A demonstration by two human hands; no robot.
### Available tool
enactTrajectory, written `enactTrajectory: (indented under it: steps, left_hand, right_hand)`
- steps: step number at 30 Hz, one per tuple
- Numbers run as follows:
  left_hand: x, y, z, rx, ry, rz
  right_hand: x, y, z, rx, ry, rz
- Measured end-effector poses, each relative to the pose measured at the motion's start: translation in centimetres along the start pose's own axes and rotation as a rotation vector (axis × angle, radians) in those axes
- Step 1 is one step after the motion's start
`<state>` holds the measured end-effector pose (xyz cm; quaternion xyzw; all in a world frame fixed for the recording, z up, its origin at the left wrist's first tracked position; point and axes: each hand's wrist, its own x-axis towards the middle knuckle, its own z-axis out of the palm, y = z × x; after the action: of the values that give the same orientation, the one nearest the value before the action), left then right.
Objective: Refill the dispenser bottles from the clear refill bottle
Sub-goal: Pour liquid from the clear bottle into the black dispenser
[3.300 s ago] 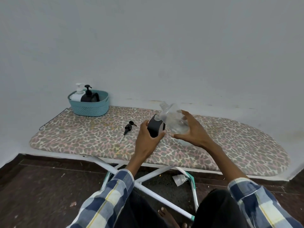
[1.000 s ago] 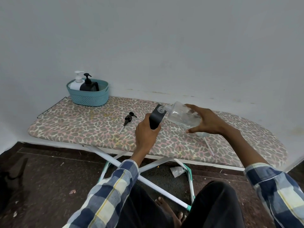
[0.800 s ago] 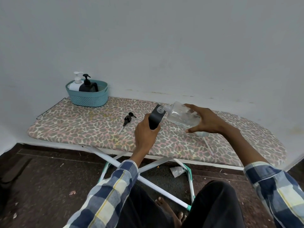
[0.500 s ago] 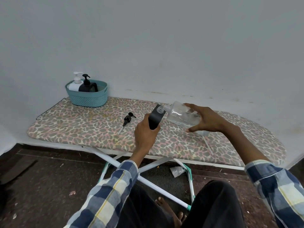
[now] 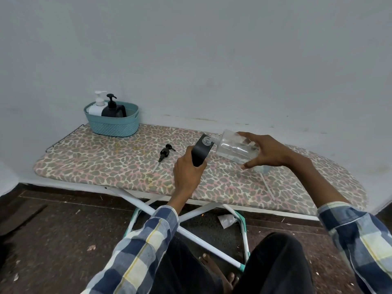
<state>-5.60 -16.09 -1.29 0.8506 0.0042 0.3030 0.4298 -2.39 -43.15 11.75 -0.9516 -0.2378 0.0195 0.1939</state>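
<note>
Little has changed since a moment ago: over the leopard-print padded ironing board (image 5: 106, 162), our right hand (image 5: 265, 152) still wraps its fingers round the tipped, ribbed clear refill bottle (image 5: 235, 148), neck at the mouth of the matte black dispenser bottle (image 5: 201, 152) gripped in our left hand (image 5: 187, 172). Its black pump (image 5: 165, 154) lies nearby on the board.

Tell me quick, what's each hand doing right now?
Left hand: holding the black bottle.
Right hand: holding the tipped clear bottle.
</note>
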Motion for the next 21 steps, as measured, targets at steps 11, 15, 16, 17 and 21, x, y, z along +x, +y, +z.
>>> enactTrajectory:
  steps: [11,15,16,17,21]
  left_hand:
    - [0.2,-0.3,0.2,-0.009,-0.019,-0.003]
    - [0.4,-0.6,0.3,-0.067,-0.068,-0.02]
    - [0.5,-0.6,0.3,-0.107,-0.092,-0.034]
    - [0.6,-0.7,0.3,-0.148,-0.112,-0.044]
    - [1.3,-0.8,0.3,-0.273,-0.141,-0.086]
  right_hand:
    - [0.2,-0.2,-0.8,-0.016,-0.029,0.008]
    - [0.4,-0.1,-0.7,-0.016,-0.028,0.008]
    - [0.4,0.0,-0.5,-0.011,-0.026,0.005]
    - [0.4,0.0,-0.3,-0.003,-0.024,0.004]
    - [0.4,0.1,1.6,0.096,0.003,-0.004]
